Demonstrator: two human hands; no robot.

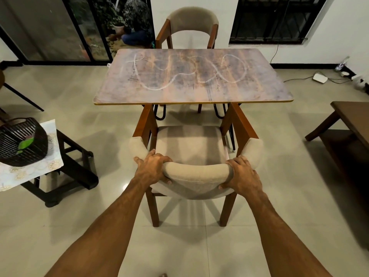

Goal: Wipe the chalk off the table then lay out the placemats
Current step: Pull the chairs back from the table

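Observation:
A brown rectangular table stands ahead, with looping white chalk lines drawn across its top. Right in front of me is a beige padded chair with wooden legs, its seat facing the table. My left hand grips the left end of its curved backrest. My right hand grips the right end of that backrest. At the left, a black woven basket holding something green sits on a pale patterned placemat atop a dark stool.
A second beige chair stands at the table's far side. A dark wooden bench is at the right. Cables and a white device lie on the floor by the far right wall. A person crouches beyond the glass door.

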